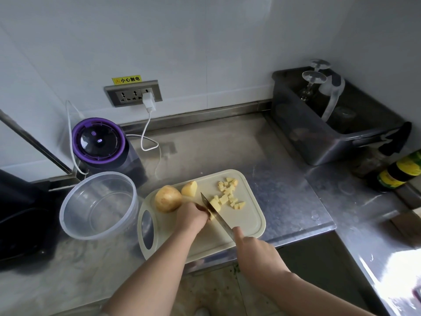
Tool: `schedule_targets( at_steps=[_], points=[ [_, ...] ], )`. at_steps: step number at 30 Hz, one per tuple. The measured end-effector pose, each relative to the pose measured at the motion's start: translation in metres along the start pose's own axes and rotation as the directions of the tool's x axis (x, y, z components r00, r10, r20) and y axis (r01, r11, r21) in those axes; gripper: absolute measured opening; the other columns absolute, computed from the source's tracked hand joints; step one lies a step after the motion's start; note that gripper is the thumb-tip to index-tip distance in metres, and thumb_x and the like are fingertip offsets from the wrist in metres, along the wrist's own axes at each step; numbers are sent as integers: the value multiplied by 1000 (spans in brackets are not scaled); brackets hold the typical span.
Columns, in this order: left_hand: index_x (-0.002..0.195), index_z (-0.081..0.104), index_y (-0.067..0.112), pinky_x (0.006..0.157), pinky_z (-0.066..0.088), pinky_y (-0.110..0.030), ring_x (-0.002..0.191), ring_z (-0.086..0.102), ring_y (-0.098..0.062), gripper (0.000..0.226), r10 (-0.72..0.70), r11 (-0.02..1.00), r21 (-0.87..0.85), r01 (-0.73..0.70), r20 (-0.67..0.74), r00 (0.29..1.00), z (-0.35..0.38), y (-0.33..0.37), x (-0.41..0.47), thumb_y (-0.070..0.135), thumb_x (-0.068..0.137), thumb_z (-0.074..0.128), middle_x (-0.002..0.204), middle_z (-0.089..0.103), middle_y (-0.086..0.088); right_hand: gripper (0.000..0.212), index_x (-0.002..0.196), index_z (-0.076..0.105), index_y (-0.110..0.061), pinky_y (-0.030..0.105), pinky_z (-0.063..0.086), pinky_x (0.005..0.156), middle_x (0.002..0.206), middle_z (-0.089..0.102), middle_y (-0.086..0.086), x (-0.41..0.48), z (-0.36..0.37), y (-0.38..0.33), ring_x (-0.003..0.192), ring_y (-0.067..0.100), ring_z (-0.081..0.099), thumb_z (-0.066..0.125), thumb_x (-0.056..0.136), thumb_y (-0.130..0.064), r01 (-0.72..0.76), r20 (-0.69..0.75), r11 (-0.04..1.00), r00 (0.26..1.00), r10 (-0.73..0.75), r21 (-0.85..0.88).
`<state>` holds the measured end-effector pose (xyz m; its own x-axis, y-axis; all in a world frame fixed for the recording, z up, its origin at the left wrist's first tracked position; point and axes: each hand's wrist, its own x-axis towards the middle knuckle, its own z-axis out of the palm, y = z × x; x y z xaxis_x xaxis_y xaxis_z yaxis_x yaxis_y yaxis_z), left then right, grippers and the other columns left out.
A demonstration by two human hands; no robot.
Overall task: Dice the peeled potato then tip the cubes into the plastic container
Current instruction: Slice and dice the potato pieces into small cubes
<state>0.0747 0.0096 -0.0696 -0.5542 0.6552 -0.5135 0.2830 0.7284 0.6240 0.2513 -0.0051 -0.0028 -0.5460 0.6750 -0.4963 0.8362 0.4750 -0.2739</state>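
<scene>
On the cream cutting board (248, 222) lie a large potato piece (168, 198), a smaller chunk (189, 188) and several yellow cubes (229, 192). My left hand (192, 216) curls over a potato piece under the blade; most of that piece is hidden. My right hand (255, 249) grips the knife (216, 213) handle, forefinger along the blade's spine, the blade slanting down into the potato beside my left fingers. The clear plastic container (68, 208) stands empty just left of the board.
A purple-lidded appliance (100, 142) with a white cable sits behind the container. A dark appliance (20, 215) is at the far left. A grey tub (319, 137) with upturned glasses and sauce bottles (398, 172) stand at the right. The counter edge runs just below the board.
</scene>
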Motion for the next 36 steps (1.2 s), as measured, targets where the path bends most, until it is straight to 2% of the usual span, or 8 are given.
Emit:
schedule_targets(
  at_steps=[3,6,12,20,24,26,30,36],
  points=[
    [81,71,12,68,54,-29,78,67,-24,10,-4,1000,-4,4,-1,1000,1,-1,2,18,83,63,78,71,-6,52,135,28,-17,24,41,53,72,46,-2,1,2,-1,65,13,52,43,91,6,-4,4,1000,1000,4,-15],
    [81,71,13,72,57,-32,79,68,-24,10,-3,1000,-7,3,-1,1000,1,-2,3,21,83,65,79,71,-5,55,139,25,-15,19,32,46,71,42,-3,4,4,-3,58,10,44,44,92,7,1,15,1000,1000,-1,-27],
    [74,65,18,64,51,-27,79,66,-23,9,-1,1000,5,1,6,1000,1,-1,2,14,80,60,82,71,-5,58,145,22,-17,22,45,62,74,44,-5,8,5,-6,71,10,54,48,96,2,-35,71,999,997,34,25],
    [77,69,18,63,48,-26,79,66,-23,10,4,1000,-2,-4,18,1000,-2,1,-1,17,82,61,81,70,-5,54,139,26,-21,22,45,57,77,49,-1,0,-9,1,68,12,55,48,94,0,-16,26,1000,1000,15,18],
    [72,60,21,68,50,-28,81,66,-24,10,26,994,104,-30,46,999,-2,4,1,24,81,63,79,67,-3,52,141,21,-22,35,59,74,90,61,3,0,-23,8,76,18,66,42,97,-4,-22,-53,999,998,24,41],
    [84,63,21,62,45,-24,81,65,-19,11,93,966,236,-104,57,994,0,6,-2,30,79,66,84,67,1,53,145,18,-21,35,59,77,95,64,4,2,-31,15,78,18,67,40,100,-6,-40,-100,999,994,43,29],
    [115,56,20,70,44,-25,99,63,-21,40,136,929,349,-125,-7,991,6,10,-7,32,80,70,108,65,0,48,143,21,-20,32,59,77,96,65,3,4,-38,25,77,16,68,43,101,-9,-71,-146,997,986,75,35],
    [119,54,18,79,49,-30,105,61,-22,40,161,931,339,-132,-58,985,12,7,-8,30,83,68,113,65,-2,51,146,21,-21,28,58,80,106,65,3,1,-32,27,84,14,68,44,103,-13,-65,-123,995,990,73,70]
  ],
)
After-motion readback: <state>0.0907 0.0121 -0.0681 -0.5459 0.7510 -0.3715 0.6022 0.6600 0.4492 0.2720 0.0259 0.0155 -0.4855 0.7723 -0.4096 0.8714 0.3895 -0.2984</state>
